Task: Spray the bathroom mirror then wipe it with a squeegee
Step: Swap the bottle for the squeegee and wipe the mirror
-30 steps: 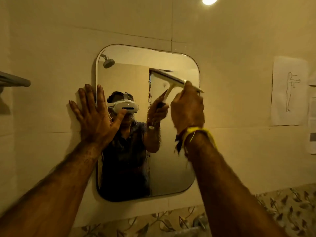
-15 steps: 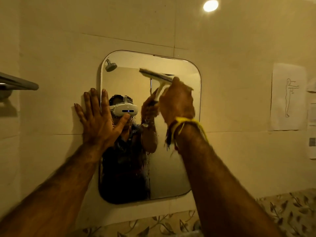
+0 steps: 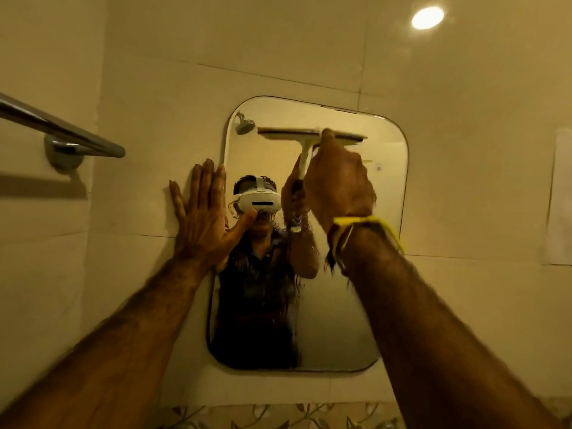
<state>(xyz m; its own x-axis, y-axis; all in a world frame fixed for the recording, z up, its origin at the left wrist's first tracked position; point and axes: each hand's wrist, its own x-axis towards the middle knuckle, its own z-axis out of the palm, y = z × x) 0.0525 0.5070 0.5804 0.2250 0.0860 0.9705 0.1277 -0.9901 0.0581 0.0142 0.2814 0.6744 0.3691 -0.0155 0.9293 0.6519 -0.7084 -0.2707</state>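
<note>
We hold the white plastic squeegee [image 3: 309, 138] in our right hand [image 3: 337, 184], the grip closed fully around its slim handle, which runs down from the blade bar into the fist. The blade bar lies near the top of the rounded-rectangle wall mirror [image 3: 349, 320], its long axis roughly level and spanning the middle of the glass, with the left end just beside the reflected shower head. The mirror hangs flat on glossy cream wall tiles [image 3: 309, 51], and most of its surface lies below the blade, so we judge the coming stroke to be a straight pull downward, across the bar's long axis. The lower left portion of the glass shows streaks and runs of liquid; the right portion looks clearer. Our left hand [image 3: 204, 218] rests open and flat, fingers spread, holding nothing, its palm on the tile at the mirror's left edge with the thumb over the glass. A chrome towel bar [image 3: 62, 131] projects from the wall further left.
</note>
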